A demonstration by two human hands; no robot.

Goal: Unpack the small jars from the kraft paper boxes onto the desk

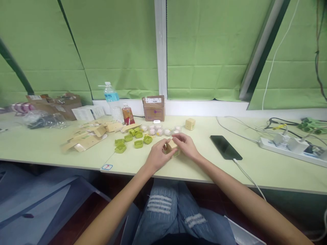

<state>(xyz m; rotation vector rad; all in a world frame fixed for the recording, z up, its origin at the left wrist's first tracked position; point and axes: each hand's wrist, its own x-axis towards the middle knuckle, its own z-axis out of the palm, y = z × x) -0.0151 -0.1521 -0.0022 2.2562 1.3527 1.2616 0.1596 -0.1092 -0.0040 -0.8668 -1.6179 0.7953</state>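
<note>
Near the table's front edge, my left hand and my right hand both close their fingers on a small beige box, one from each side. Under it, a bit of green shows by my left fingertips; what it belongs to I cannot make out. Several green plastic pieces lie to the left of my hands. Just behind my hands stand several small clear round containers with pale contents. Another beige box stands farther back on the right.
Flattened cardboard packaging lies left. A water bottle, a red-labelled bottle and a brown carton stand behind. On the right are a phone with a white cable and a power strip.
</note>
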